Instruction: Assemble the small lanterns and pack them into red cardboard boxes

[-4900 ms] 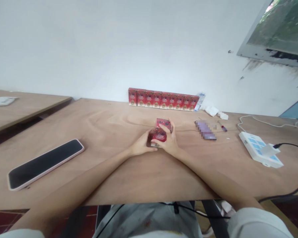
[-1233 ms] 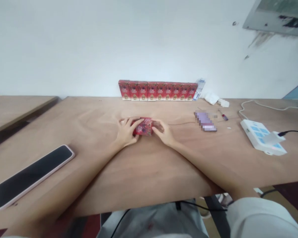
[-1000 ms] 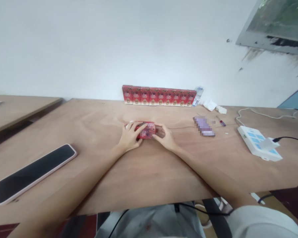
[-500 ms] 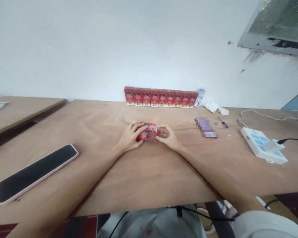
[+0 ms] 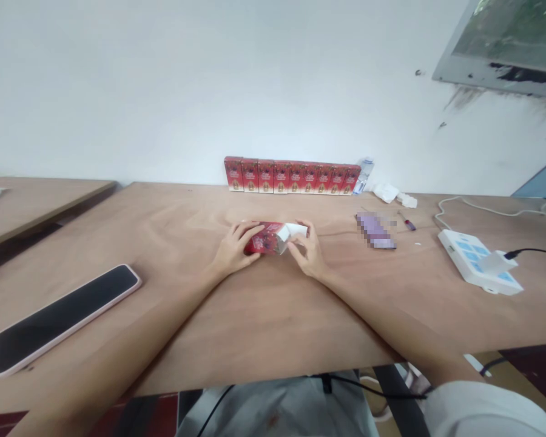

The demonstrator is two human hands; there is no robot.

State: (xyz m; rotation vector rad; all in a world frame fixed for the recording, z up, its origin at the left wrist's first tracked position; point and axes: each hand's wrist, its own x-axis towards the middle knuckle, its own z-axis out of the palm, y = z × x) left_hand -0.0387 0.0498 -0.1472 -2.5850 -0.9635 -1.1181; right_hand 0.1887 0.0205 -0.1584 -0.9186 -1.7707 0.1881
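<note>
A small red printed carton (image 5: 266, 240) lies on its side just above the wooden table, its right end open and white inner flaps (image 5: 295, 229) folded out. Around its left end my left hand (image 5: 232, 249) is closed, fingers over the top and thumb along the near side. My right hand (image 5: 313, 254) is at the open end, its fingers and thumb closed about the white flaps. What is inside the carton cannot be made out.
Against the wall stands a row of several matching red cartons (image 5: 291, 177), with a clear plastic piece (image 5: 364, 176) beside it. White tissue (image 5: 386, 193), a purple packet (image 5: 377, 230), a screwdriver (image 5: 407, 222) and a power strip (image 5: 477, 261) are right; a phone (image 5: 66, 318) lies left.
The carton's right end has come open and its white flaps now show. My right hand has moved slightly up with the flaps; my left hand keeps its hold.
</note>
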